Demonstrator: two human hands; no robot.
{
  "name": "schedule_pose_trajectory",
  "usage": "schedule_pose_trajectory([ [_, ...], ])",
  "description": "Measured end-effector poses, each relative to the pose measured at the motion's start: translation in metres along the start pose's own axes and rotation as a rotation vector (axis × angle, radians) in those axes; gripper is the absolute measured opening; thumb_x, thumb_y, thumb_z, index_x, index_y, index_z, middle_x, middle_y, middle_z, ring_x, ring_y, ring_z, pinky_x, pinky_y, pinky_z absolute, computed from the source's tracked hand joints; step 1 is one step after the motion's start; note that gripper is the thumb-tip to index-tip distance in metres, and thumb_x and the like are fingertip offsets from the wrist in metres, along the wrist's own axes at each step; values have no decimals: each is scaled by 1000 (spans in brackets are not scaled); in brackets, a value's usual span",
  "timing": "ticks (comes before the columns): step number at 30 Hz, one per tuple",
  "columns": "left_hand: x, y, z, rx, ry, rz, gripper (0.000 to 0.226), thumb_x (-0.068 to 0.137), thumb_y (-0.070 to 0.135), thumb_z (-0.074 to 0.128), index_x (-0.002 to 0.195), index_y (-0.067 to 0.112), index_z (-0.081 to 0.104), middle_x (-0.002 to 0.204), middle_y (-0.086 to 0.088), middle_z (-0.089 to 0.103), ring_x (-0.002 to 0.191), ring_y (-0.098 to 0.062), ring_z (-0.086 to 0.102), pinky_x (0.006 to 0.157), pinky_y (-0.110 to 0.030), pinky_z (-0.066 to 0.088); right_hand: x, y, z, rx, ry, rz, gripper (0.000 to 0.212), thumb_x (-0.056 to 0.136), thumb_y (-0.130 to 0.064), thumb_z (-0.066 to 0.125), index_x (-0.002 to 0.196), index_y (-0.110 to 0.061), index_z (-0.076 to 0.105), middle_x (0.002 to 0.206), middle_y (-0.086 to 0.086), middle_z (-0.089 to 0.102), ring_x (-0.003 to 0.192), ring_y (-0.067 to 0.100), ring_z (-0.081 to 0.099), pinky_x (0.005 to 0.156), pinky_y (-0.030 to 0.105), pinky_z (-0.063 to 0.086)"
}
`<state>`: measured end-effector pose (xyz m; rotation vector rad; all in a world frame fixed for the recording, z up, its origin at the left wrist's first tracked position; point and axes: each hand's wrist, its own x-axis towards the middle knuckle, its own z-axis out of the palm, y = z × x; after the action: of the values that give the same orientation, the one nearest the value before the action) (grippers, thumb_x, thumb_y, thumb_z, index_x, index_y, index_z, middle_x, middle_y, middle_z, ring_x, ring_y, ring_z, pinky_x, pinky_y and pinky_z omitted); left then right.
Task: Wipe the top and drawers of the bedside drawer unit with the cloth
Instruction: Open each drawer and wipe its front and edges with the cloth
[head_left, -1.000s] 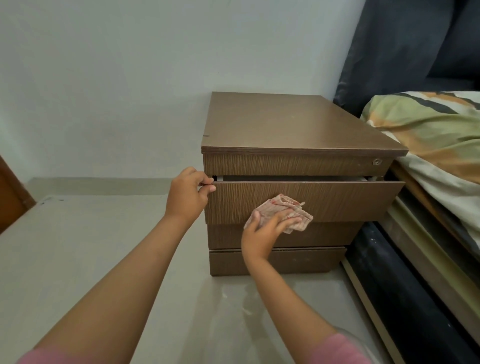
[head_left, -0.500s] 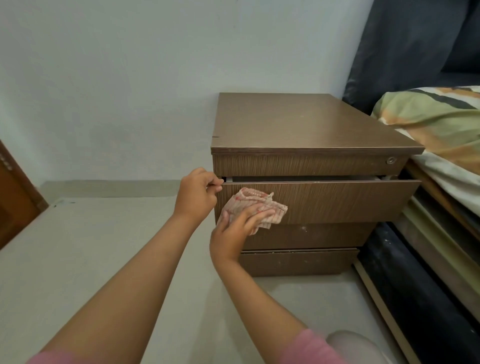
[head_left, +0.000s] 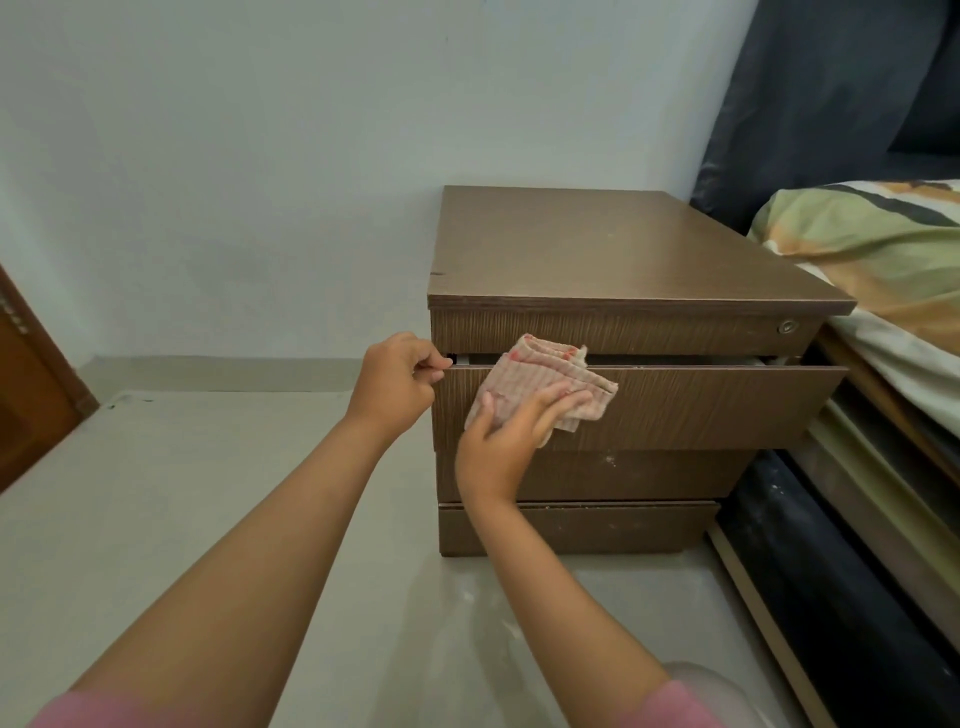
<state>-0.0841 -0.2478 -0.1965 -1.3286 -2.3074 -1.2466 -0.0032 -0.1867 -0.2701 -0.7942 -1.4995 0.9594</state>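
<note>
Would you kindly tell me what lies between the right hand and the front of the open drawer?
In the head view, the cloth lies there, pressed by the right hand against the drawer front.

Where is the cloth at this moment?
In the head view, the cloth is pressed by the right hand against the open drawer front, left side, beside the left hand.

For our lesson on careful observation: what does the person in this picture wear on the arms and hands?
Both forearms are uncovered. The left pink fabric sleeve and the right pink fabric sleeve show only at the bottom edge of the picture, high on the arms. The left hand and the right hand wear no gloves, and no ring, watch or bracelet is visible.
</note>
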Motion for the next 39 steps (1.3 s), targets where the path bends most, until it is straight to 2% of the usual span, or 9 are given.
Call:
schedule_pose_trajectory([
  [2,2,0,-1,-12,-24,-16,19,74,-11,63,82,4,72,75,-2,56,64,-7,48,59,2,33,-10,-5,15,-6,-1,-1,78,95,-21,50,147,-1,-3,151,6,-31,144,27,-16,117,31,9],
  [8,2,0,-1,-32,-30,-58,18,76,-9,63,84,4,72,80,-4,60,73,-14,54,63,-8,36,-39,17,41,-114,-59,-18,73,93,-18,51,144,5,5,153,20,-23,144,36,-12,117,35,9],
  [11,0,0,0,-23,-22,-45,18,76,-8,63,84,5,72,80,-4,60,73,-13,53,63,-9,35,-42,31,33,-143,-98,-40,73,93,-20,51,144,6,5,153,20,-22,144,34,-13,117,32,9],
  [15,-1,-1,1,-34,0,-55,16,76,-7,63,83,5,72,79,-4,60,72,-12,54,63,-6,34,-26,49,4,-152,-66,-10,74,94,-28,45,145,6,3,152,18,-27,143,31,-17,117,39,11],
  [19,-3,1,2,-15,-5,-42,15,78,-6,63,83,6,71,80,-4,59,73,-13,53,62,-9,35,0,65,-33,-140,-44,-7,78,93,-18,52,145,6,-1,151,19,-29,141,22,-24,116,26,2],
  [26,-3,2,1,1,3,-39,15,78,-7,62,82,4,71,78,-4,58,73,-15,54,62,-11,35,43,87,-88,-142,-10,40,85,92,-17,56,148,-4,-8,151,12,-32,144,28,-14,113,28,13],
  [34,-4,7,3,27,21,-45,15,77,-8,62,81,4,70,79,-6,60,73,-16,54,66,-21,39,85,96,-150,-210,0,113,88,92,-20,57,148,-6,-10,153,12,-30,145,28,-7,111,24,14],
  [37,-4,9,3,51,22,-52,13,77,-7,63,81,4,70,78,-4,58,72,-15,52,62,-16,36,102,98,-172,-257,44,174,85,92,-22,56,148,-4,-7,155,15,-23,145,29,-3,115,29,13],
  [39,-5,9,4,62,27,-52,14,77,-7,63,81,4,70,78,-4,58,71,-15,52,60,-14,35,110,96,-182,-259,101,216,83,93,-24,54,148,-6,-5,157,15,-17,146,30,1,118,39,16],
])
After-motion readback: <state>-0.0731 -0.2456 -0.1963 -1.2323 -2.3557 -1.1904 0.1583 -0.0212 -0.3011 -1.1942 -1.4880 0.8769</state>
